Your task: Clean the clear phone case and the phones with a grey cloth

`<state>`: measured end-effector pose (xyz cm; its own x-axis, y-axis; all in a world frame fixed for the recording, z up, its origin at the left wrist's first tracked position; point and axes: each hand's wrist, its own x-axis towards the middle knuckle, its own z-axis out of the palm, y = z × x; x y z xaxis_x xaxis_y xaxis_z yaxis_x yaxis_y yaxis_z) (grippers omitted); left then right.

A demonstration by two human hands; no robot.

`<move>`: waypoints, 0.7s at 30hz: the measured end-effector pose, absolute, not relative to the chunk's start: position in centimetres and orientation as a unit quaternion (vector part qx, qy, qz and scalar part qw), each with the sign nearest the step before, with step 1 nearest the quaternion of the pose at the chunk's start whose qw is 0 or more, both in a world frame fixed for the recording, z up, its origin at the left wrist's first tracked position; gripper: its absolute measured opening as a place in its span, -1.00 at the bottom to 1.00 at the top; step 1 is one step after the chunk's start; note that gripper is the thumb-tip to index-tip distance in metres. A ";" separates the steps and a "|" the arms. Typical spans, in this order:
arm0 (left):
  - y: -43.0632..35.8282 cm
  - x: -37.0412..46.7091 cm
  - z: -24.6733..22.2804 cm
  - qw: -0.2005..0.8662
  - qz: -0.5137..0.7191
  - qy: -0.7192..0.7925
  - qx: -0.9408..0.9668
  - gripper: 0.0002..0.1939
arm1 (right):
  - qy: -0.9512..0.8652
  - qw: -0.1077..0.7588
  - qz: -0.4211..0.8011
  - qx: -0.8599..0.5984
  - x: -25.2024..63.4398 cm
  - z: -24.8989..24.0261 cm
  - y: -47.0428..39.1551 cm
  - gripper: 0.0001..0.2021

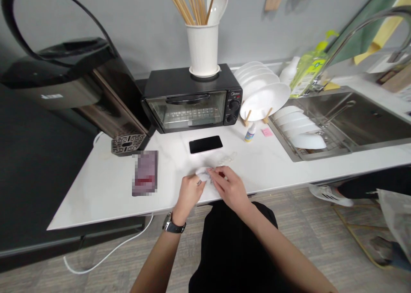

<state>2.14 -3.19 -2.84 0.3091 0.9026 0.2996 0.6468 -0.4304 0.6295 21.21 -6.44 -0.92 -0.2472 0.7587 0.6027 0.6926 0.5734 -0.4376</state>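
My left hand (192, 191), with a ring and a wristwatch, is closed around a small, soft-looking white piece (201, 171), perhaps tissue or cloth. The fingertips of my right hand (228, 185) pinch the same piece from the other side. Most of it hides behind my fingers. Both hands are just above the counter's front edge. Just beyond them lies a crumpled, see-through item (227, 158) that I cannot make out. A black-screened phone (206, 144) rests flat farther back. To its right stands a small white bottle (250, 132) with a coloured label, beside a pink sticky note (266, 132).
A toaster oven (192, 105) carries a white holder (203, 49) of chopsticks. Left are a drinks machine (80, 87) and a blurred purple packet (146, 173). White plates (265, 100) and a sink (369, 117) with bowls (300, 128) stand right. Another person's shoe (330, 195) shows below.
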 end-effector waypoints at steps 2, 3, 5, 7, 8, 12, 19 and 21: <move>-3.1 2.0 -2.8 0.201 0.316 0.490 0.787 -0.73 | -0.819 0.396 0.029 -0.415 21.4 -1.3 -6.9 -0.59; -3.2 2.0 -2.7 0.204 0.320 0.484 0.789 -0.72 | -0.823 0.394 0.022 -0.409 22.1 -1.5 -6.8 -0.58; -3.3 2.1 -2.5 0.213 0.335 0.464 0.792 -0.64 | -0.808 0.399 -0.002 -0.434 24.1 -1.9 -6.2 -0.59; -3.4 2.2 -2.3 0.223 0.354 0.445 0.792 -0.55 | -0.769 0.412 -0.036 -0.488 26.4 -2.2 -5.2 -0.63; -3.4 2.2 -2.2 0.226 0.360 0.440 0.791 -0.53 | -0.748 0.417 -0.051 -0.514 27.2 -2.3 -4.7 -0.64; -3.5 2.4 -2.1 0.234 0.364 0.450 0.781 -0.56 | -0.726 0.424 -0.038 -0.540 26.1 -2.5 -4.7 -0.58; -3.5 2.1 -1.7 0.268 0.363 0.442 0.776 -0.61 | -0.834 0.388 -0.020 -0.392 19.8 -3.0 -7.6 -0.47; -3.4 2.0 -1.8 0.269 0.358 0.446 0.775 -0.61 | -0.830 0.387 -0.023 -0.401 21.4 -2.9 -6.8 -0.49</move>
